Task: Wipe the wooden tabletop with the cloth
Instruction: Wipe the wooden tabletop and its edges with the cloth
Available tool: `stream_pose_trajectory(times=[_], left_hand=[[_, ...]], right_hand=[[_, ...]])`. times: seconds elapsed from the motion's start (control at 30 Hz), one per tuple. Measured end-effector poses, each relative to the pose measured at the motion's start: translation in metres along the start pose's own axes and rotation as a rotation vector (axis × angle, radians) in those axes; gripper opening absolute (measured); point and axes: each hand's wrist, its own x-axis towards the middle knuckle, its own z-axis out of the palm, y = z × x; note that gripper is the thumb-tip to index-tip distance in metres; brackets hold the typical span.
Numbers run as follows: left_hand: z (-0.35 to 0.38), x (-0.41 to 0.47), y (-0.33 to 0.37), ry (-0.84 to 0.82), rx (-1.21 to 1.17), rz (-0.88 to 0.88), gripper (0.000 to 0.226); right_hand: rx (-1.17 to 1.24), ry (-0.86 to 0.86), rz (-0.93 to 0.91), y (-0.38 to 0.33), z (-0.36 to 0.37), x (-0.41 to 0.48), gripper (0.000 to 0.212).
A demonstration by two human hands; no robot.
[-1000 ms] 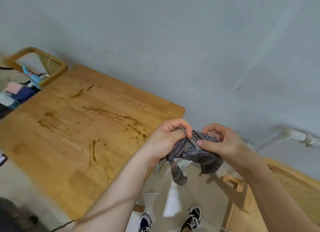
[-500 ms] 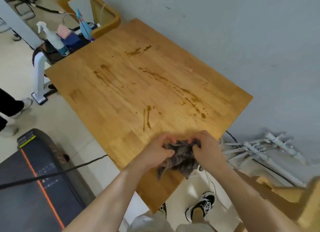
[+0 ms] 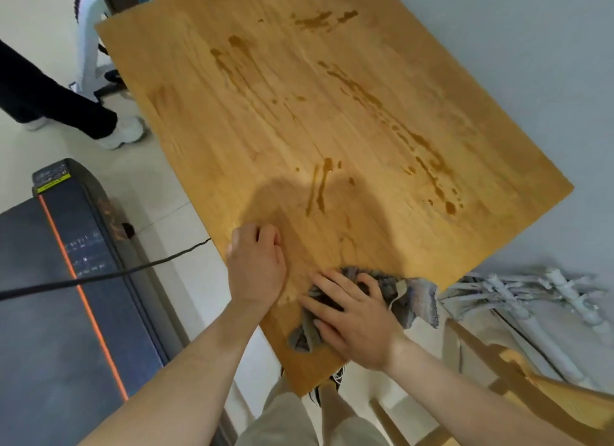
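The wooden tabletop (image 3: 265,139) fills the middle of the head view, marked with brown liquid streaks (image 3: 428,153) and drips (image 3: 319,189). A grey striped cloth (image 3: 415,299) lies crumpled on the near corner of the table, one end hanging over the right edge. My right hand (image 3: 352,316) presses down on the cloth with fingers spread flat. To its left, my left hand (image 3: 255,262) rests on the bare wood near the table's left edge, its fingers curled under and holding nothing.
A dark treadmill (image 3: 66,279) with an orange stripe stands left of the table, and a black cable (image 3: 99,276) runs across it. Another person's legs (image 3: 66,106) stand at upper left. White rods (image 3: 531,296) lie on the floor right; a wooden chair (image 3: 531,395) is near right.
Both hands held the bunched cloth in the air before. Now the cloth is down on the near corner under my flat right hand, and my left hand has let go.
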Motion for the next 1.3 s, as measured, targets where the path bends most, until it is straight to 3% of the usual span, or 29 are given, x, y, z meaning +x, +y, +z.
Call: stream_pose_trajectory(times=[0.1, 0.23, 0.3, 0.37, 0.5, 0.63, 0.7, 0.8, 0.9, 1.03, 1.13, 1.2, 1.3], left_hand=[[0.009, -0.001, 0.001, 0.055, 0.032, 0.011, 0.016], [0.009, -0.002, -0.001, 0.09, 0.045, 0.007, 0.021], [0.01, -0.003, 0.0, 0.099, 0.045, -0.002, 0.023], [0.011, -0.002, 0.0, 0.111, 0.023, -0.009, 0.022], [0.012, -0.001, -0.002, 0.162, -0.004, -0.012, 0.019], [0.013, -0.002, -0.001, 0.18, -0.022, -0.024, 0.019], [0.012, -0.002, 0.001, 0.177, -0.036, -0.033, 0.019], [0.013, -0.004, 0.0, 0.18, -0.037, -0.045, 0.016], [0.014, -0.005, -0.002, 0.177, -0.049, -0.05, 0.017], [0.011, -0.002, -0.004, 0.174, -0.097, -0.048, 0.016], [0.009, -0.002, 0.0, 0.166, -0.152, -0.057, 0.017], [0.01, -0.003, 0.001, 0.179, -0.128, -0.064, 0.017], [0.012, -0.005, -0.003, 0.231, -0.049, -0.052, 0.016]], right_hand=[[0.106, 0.159, 0.093, 0.035, -0.007, -0.004, 0.039], [0.133, 0.407, 0.605, 0.086, -0.024, -0.008, 0.029], [0.093, 0.44, 0.699, 0.076, -0.014, -0.007, 0.033], [0.088, 0.397, 0.604, 0.032, 0.003, -0.002, 0.037], [0.128, 0.225, 0.168, -0.066, 0.035, 0.006, 0.034], [-0.01, 0.12, -0.051, -0.03, 0.018, 0.001, 0.034], [-0.089, 0.122, -0.002, 0.019, 0.003, -0.011, 0.037], [-0.122, 0.178, 0.304, 0.071, -0.008, -0.018, 0.044], [-0.129, 0.236, 0.547, 0.031, 0.009, 0.002, 0.051], [-0.028, 0.175, 0.243, -0.062, 0.031, 0.024, 0.045], [-0.046, 0.153, 0.131, -0.019, 0.017, 0.013, 0.043], [-0.139, 0.14, 0.322, 0.042, 0.002, 0.002, 0.047], [-0.13, 0.245, 0.784, 0.087, -0.018, 0.01, 0.051]])
